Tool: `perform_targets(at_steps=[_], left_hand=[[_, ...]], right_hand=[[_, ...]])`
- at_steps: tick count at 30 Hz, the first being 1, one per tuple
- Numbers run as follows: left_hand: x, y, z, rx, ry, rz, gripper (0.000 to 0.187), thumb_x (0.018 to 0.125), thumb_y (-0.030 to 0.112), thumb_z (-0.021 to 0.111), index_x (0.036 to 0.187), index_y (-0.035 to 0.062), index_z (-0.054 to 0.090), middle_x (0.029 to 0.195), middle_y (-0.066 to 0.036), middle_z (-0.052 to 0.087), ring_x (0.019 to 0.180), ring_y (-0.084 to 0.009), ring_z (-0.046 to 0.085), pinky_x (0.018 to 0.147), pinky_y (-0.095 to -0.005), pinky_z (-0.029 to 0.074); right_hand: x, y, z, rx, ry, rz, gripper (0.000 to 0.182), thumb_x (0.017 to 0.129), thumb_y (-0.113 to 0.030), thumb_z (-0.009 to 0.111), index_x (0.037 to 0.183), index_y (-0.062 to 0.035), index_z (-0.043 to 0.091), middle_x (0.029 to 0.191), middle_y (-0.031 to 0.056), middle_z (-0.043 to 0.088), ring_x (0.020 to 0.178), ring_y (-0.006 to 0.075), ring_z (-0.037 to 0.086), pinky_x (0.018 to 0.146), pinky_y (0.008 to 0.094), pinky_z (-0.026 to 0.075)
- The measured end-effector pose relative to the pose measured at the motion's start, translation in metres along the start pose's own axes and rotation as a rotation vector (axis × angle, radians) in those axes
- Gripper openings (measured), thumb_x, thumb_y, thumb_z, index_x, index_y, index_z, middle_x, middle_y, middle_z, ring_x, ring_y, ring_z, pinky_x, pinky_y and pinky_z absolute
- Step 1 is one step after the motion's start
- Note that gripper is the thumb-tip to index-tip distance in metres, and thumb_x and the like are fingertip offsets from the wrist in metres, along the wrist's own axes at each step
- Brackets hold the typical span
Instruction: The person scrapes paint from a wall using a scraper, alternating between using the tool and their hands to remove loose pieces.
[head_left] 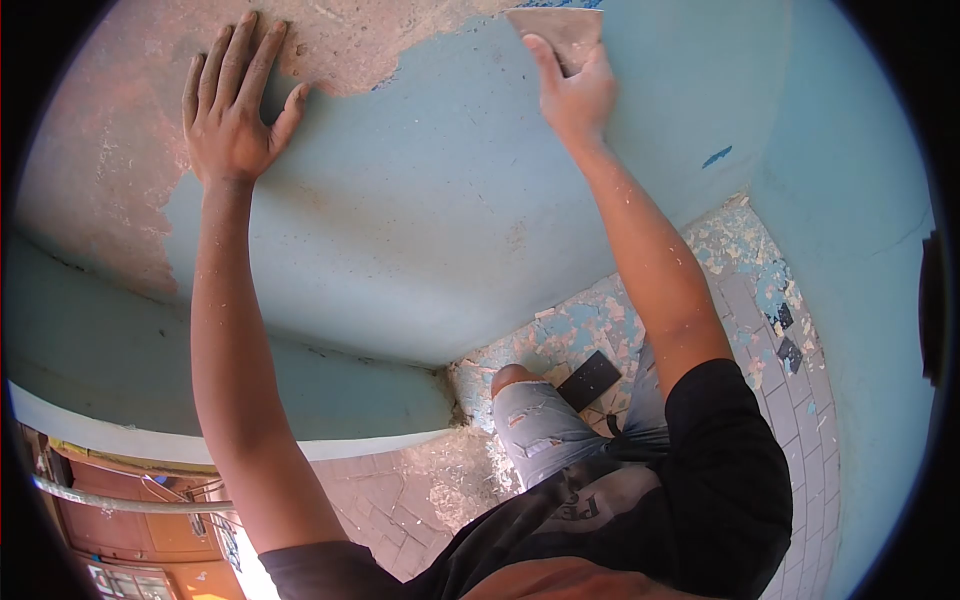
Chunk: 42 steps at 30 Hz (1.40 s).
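My left hand [235, 115] lies flat with spread fingers on the wall, over a bare brownish patch [345, 45] where the paint is gone. Higher up on the right, my right hand [578, 95] is closed around a scraper [562, 35] with a wide flat blade. The blade's far edge meets the blue painted wall [440, 180] near the ragged border of the paint. Its handle is hidden inside my fingers.
Paint flakes [590, 320] litter the floor below, around my knee. A dark flat rectangular piece [588, 380] lies among them. Another blue wall [860, 200] stands to the right. At lower left runs a ledge [120, 430], with a metal pipe [130, 500] beyond it.
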<state>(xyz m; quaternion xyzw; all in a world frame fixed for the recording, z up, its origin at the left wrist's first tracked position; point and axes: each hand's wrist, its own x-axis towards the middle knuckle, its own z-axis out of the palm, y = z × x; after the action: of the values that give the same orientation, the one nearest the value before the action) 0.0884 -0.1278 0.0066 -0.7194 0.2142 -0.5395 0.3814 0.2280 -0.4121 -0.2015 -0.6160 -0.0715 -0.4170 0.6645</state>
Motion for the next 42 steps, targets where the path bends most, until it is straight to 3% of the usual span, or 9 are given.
perform_targets(at_steps=[7,10,12,16,18,21,25,30,42], left_hand=[[0.0,0.001,-0.002,0.034,-0.019,-0.013,0.061,0.1,0.061,0.059,0.154,0.0333,0.058,0.162,0.001,0.054,0.15,-0.0216,0.048,0.128,-0.0454,0.033],[0.0,0.002,-0.003,0.029,-0.027,-0.019,0.061,0.1,0.06,0.06,0.154,0.0334,0.058,0.161,0.001,0.054,0.15,-0.0217,0.048,0.128,-0.0452,0.033],[0.001,0.0,-0.001,0.023,-0.014,-0.016,0.061,0.1,0.06,0.06,0.154,0.0333,0.058,0.162,0.001,0.054,0.151,-0.0217,0.048,0.128,-0.0452,0.033],[-0.001,0.001,-0.002,0.003,-0.018,-0.016,0.061,0.1,0.059,0.061,0.155,0.0328,0.057,0.163,0.001,0.053,0.151,-0.0214,0.047,0.128,-0.045,0.032],[-0.001,0.0,-0.001,0.007,-0.009,-0.018,0.06,0.099,0.061,0.059,0.154,0.0359,0.057,0.162,0.003,0.053,0.15,-0.0199,0.048,0.128,-0.0446,0.033],[-0.002,0.0,0.001,-0.001,0.003,-0.022,0.06,0.099,0.064,0.059,0.154,0.0389,0.056,0.161,0.005,0.053,0.149,-0.0185,0.05,0.128,-0.0442,0.034],[-0.001,-0.001,0.001,0.003,0.001,-0.013,0.061,0.099,0.064,0.059,0.154,0.0388,0.057,0.161,0.005,0.054,0.148,-0.0185,0.05,0.128,-0.0443,0.034],[-0.001,0.0,0.001,0.005,0.003,-0.013,0.06,0.099,0.064,0.058,0.153,0.0386,0.057,0.161,0.005,0.054,0.149,-0.0186,0.05,0.128,-0.0443,0.034],[0.0,0.002,-0.003,0.004,-0.013,-0.007,0.06,0.1,0.056,0.06,0.155,0.0301,0.058,0.163,-0.001,0.053,0.151,-0.0228,0.047,0.127,-0.0458,0.033]], right_hand=[[-0.005,-0.002,-0.005,0.03,-0.019,-0.104,0.071,0.087,-0.06,0.084,0.106,0.005,0.065,0.095,0.0145,0.076,0.085,0.0264,0.074,0.076,0.038,0.058],[-0.001,-0.001,-0.002,0.053,0.012,0.086,0.071,0.086,-0.061,0.085,0.106,0.0045,0.065,0.096,0.0146,0.076,0.085,0.0271,0.075,0.075,0.0381,0.058],[-0.019,0.003,0.013,0.056,0.072,-0.172,0.071,0.086,-0.061,0.085,0.106,0.004,0.065,0.093,0.0142,0.076,0.083,0.0266,0.075,0.073,0.038,0.058],[-0.006,0.009,0.003,-0.1,0.03,-0.168,0.07,0.086,-0.061,0.085,0.106,0.0031,0.065,0.092,0.0136,0.076,0.081,0.0261,0.074,0.072,0.0375,0.058],[-0.002,0.006,0.003,0.11,0.11,0.057,0.067,0.086,-0.059,0.086,0.106,0.0022,0.066,0.092,0.0137,0.076,0.081,0.0255,0.074,0.073,0.0378,0.058],[-0.012,0.008,0.009,0.111,0.093,-0.164,0.066,0.087,-0.058,0.086,0.107,0.0023,0.066,0.093,0.0136,0.076,0.081,0.0252,0.074,0.073,0.0381,0.058],[0.001,0.01,-0.001,-0.017,0.061,-0.048,0.063,0.089,-0.055,0.084,0.103,0.0031,0.064,0.091,0.0153,0.076,0.079,0.0315,0.074,0.071,0.0392,0.058],[-0.006,0.013,-0.005,0.031,0.034,-0.116,0.068,0.086,-0.058,0.086,0.108,0.0039,0.067,0.093,0.0124,0.076,0.083,0.0228,0.074,0.074,0.0368,0.058],[-0.005,0.013,-0.001,0.118,0.133,0.019,0.066,0.089,-0.058,0.083,0.105,0.0042,0.066,0.095,0.0136,0.077,0.086,0.0229,0.073,0.076,0.037,0.058]])
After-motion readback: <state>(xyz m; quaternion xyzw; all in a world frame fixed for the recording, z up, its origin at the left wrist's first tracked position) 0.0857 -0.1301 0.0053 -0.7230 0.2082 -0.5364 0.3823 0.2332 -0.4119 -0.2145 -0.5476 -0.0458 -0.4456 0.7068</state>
